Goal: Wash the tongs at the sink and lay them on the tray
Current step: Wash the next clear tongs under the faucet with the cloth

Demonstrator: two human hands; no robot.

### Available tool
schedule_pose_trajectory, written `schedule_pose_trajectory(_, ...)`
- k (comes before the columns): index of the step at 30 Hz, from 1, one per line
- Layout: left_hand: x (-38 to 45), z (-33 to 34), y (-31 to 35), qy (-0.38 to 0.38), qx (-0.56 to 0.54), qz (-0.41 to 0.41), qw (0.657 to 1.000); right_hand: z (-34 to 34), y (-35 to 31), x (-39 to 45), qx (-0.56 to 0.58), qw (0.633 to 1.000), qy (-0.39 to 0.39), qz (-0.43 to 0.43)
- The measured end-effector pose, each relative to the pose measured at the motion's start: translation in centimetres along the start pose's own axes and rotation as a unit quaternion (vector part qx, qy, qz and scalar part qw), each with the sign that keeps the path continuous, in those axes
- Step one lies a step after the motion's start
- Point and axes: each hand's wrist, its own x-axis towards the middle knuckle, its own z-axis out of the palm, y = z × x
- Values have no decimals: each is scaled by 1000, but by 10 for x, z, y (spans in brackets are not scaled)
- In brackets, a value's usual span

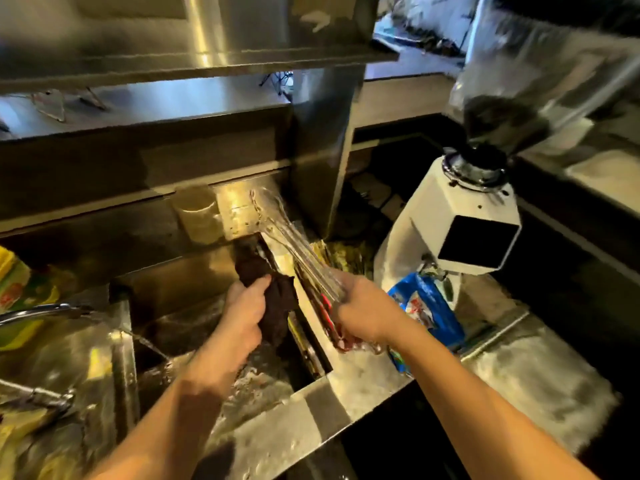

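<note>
Tongs (294, 244) metal, long, apparently closed, motion-blurred

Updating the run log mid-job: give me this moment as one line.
left hand: grips dark cloth over sink | right hand: holds tongs, blurred | tray: not identifiable
</note>
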Motion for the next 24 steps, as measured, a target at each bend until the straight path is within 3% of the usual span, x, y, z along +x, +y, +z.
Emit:
schedule_pose_trajectory(9, -73, 154, -41, -144, 66, -7, 987, -94, 79, -85, -1, 991, 119, 58)
schedule_pose_trajectory(15, -138, 245, -68, -265, 122, 7, 957, -154, 135, -163, 60, 972, 212, 85)
schedule_pose_trajectory(20, -193, 324, -90, -340, 141, 8, 930, -192, 185, -220, 156, 928, 307, 139)
schedule_pose_trajectory(24, -239, 394, -118, -375, 164, 16, 912, -226, 224, -270, 295, 868, 354, 187)
